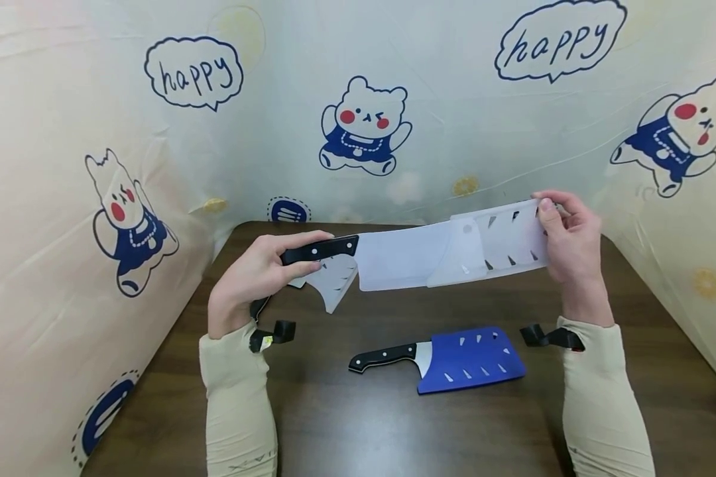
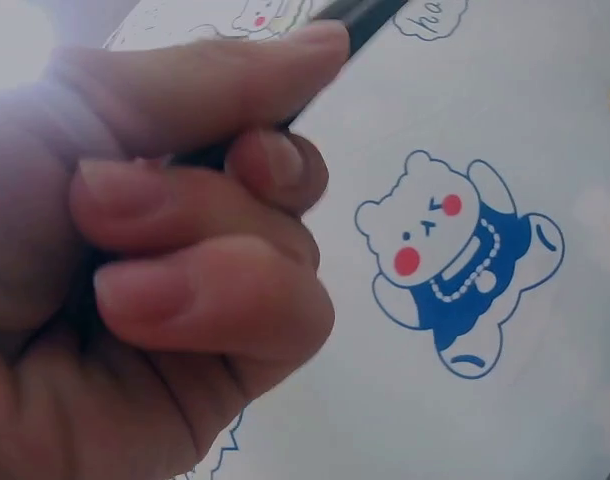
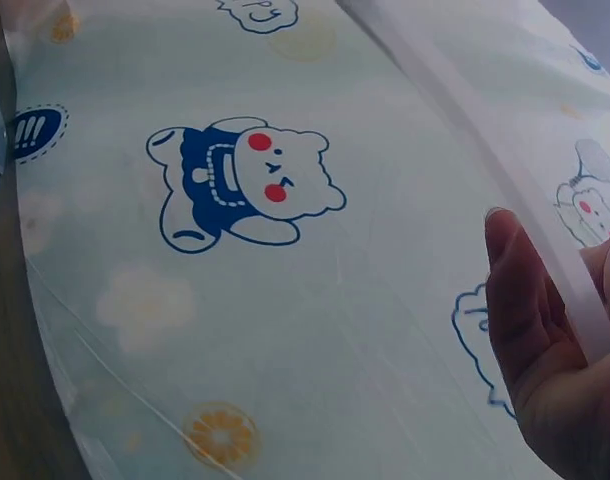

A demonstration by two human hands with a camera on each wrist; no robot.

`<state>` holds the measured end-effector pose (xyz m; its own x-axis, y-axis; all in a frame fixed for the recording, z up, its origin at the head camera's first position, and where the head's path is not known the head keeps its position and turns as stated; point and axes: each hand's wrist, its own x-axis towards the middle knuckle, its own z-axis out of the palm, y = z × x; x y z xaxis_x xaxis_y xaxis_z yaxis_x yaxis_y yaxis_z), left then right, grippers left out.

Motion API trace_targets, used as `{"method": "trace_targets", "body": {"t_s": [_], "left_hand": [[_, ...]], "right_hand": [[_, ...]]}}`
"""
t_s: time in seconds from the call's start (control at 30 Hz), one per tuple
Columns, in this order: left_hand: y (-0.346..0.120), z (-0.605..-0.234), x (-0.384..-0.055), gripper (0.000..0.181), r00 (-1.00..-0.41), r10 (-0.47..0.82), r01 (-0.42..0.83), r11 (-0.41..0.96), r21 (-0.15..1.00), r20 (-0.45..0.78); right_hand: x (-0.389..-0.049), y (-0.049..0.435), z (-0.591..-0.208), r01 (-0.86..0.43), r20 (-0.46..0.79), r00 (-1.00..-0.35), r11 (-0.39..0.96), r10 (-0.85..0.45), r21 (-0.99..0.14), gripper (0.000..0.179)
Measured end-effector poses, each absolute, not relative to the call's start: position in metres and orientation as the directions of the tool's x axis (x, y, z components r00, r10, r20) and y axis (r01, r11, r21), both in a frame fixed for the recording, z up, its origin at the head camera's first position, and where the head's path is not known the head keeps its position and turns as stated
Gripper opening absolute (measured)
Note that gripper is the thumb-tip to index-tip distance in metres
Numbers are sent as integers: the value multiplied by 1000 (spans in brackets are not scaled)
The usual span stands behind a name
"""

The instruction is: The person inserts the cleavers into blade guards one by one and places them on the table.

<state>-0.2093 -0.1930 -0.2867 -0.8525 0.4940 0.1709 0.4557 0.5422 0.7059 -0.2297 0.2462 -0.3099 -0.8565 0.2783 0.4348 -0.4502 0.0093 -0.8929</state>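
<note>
My left hand (image 1: 253,271) grips the black riveted handle (image 1: 331,248) of a cleaver, whose broad pale blade (image 1: 400,260) points right, raised above the table. A white blade sheath (image 1: 510,242) with small slots covers the blade's far part. At the sheath's outer end my right hand (image 1: 575,242) pinches it between thumb and fingers. In the left wrist view, curled fingers (image 2: 205,300) wrap the dark handle. The right wrist view has the sheath edge-on (image 3: 505,170) inside the hand.
A second cleaver in a blue slotted sheath (image 1: 471,361) lies on the brown table (image 1: 394,430), handle to the left. Behind the left hand, another white slotted sheath (image 1: 334,285) is partly hidden. Patterned cloth (image 1: 465,126) stands around the back and sides.
</note>
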Motion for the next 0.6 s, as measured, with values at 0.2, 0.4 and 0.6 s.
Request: {"method": "trace_targets", "body": {"t_s": [0.2, 0.4, 0.6], "left_hand": [[-162, -293, -215, 45, -802, 555, 518, 461, 720, 222], [-157, -295, -214, 45, -806, 539, 534, 483, 694, 245], [-157, -297, -216, 45, -802, 553, 519, 462, 719, 225]], "right_hand": [[-234, 211, -320, -440, 444, -874, 64, 197, -896, 20], [-230, 198, -326, -387, 406, -901, 138, 153, -912, 24], [-225, 205, -318, -359, 381, -920, 193, 93, -913, 26]]}}
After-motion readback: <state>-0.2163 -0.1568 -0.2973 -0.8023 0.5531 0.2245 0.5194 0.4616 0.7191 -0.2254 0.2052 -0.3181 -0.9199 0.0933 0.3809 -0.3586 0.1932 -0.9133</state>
